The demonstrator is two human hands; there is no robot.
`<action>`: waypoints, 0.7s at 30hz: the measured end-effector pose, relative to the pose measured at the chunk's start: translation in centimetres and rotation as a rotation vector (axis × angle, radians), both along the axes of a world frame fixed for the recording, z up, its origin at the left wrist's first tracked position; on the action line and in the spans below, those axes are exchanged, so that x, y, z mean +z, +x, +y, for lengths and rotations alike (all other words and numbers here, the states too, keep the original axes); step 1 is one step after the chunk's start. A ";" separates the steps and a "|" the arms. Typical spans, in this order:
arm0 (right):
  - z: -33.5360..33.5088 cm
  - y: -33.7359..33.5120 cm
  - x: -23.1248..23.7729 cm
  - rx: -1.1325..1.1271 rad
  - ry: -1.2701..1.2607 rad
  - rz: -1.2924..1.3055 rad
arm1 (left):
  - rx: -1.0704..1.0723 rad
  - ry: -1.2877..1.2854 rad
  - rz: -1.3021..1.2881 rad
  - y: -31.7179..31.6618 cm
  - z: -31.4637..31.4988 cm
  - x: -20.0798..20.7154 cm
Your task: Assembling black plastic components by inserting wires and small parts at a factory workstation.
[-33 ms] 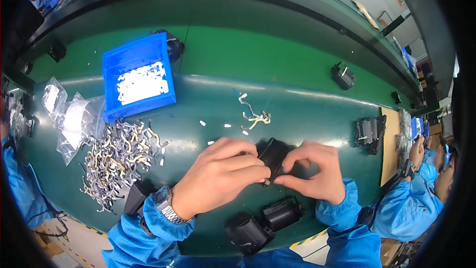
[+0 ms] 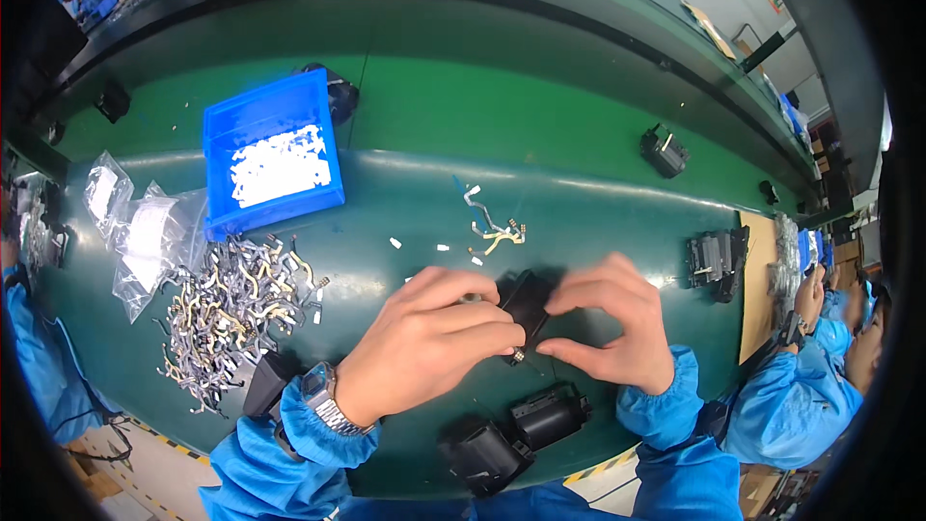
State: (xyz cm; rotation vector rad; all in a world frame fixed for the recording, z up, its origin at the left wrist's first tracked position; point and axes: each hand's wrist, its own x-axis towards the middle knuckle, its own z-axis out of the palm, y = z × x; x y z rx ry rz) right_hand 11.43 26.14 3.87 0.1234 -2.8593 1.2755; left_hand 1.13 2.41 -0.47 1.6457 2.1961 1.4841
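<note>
My left hand (image 2: pixel 424 340) is closed on a black plastic housing (image 2: pixel 526 301) above the green bench. A small wire connector (image 2: pixel 519 355) shows at the housing's near end, beside my left fingertips. To the right of the housing is my right hand (image 2: pixel 622 323), thumb and fingers apart, with its fingertips close to the housing's side. Whether they touch it I cannot tell. Several loose wire leads (image 2: pixel 497 232) with connectors lie beyond the housing. Two black housings (image 2: pixel 548 415) rest at the bench's near edge.
A blue bin (image 2: pixel 338 195) of small white pieces stands at the far left. Before it lies a heap of wire leads (image 2: pixel 236 304), next to clear plastic bags (image 2: pixel 149 236). Black parts (image 2: pixel 716 262) sit at the right by cardboard (image 2: pixel 758 285). A co-worker's arm (image 2: pixel 796 405) is beyond.
My right thumb and fingers have spread apart, and the thumb has drawn back a little from the housing. My left hand keeps its hold on the housing.
</note>
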 end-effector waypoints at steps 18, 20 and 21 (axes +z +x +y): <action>8.2 -17.9 -7.1 -0.507 0.027 0.459 | 0.319 0.189 -0.032 -0.9 0.0 0.9; 7.7 -17.9 -7.4 -0.514 0.071 0.296 | 0.355 0.148 -0.014 -0.7 -0.2 0.4; 7.4 -17.8 -7.6 -0.516 0.068 0.301 | 0.389 0.113 -0.004 -0.6 -0.2 0.3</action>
